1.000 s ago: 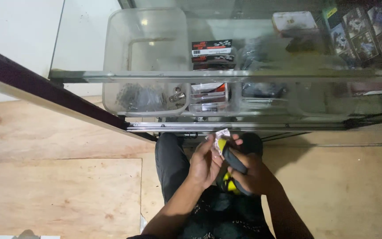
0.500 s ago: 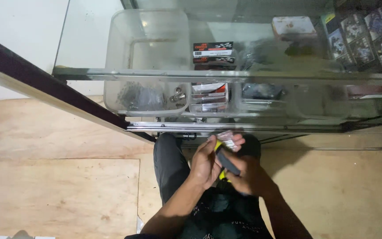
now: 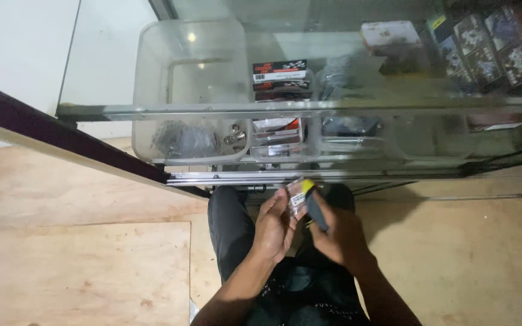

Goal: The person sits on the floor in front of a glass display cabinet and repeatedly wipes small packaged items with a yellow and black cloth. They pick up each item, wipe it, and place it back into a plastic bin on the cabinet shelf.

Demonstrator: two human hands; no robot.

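Small clear packet (image 3: 297, 194) sits at the centre of the frame, just below the glass case, pinched at its lower left edge by the left hand (image 3: 274, 226). Its long axis runs from lower left up to upper right, top edge pointing toward the case. Its contents are too small to tell. Right beside it, the right hand (image 3: 341, 234) is wrapped around a dark tool with a yellow end (image 3: 315, 205), which slants from lower right up to upper left, yellow tip touching the packet. So both hands are closed, one on each item, nearly meeting.

Both forearms rise from the bottom edge and converge toward the centre, left wrist bent inward, fingers curled up around the packet. Beneath them are dark trousers (image 3: 231, 223) over a plywood floor (image 3: 80, 265).

Moving outward, up into the glass display case (image 3: 394, 105). On the left of it stands a big clear plastic bin (image 3: 188, 90), holding a heap of small dark metal parts (image 3: 183, 140) and a few shiny pieces in its lower part. To the right, at upper centre, black-and-red packets (image 3: 279, 71) are stacked in a smaller clear tray, with more below them. Farther right, bagged dark items (image 3: 351, 125) lie in another tray. At the upper right, a pale rectangular box (image 3: 391, 33) and a row of carded packs (image 3: 490, 51).
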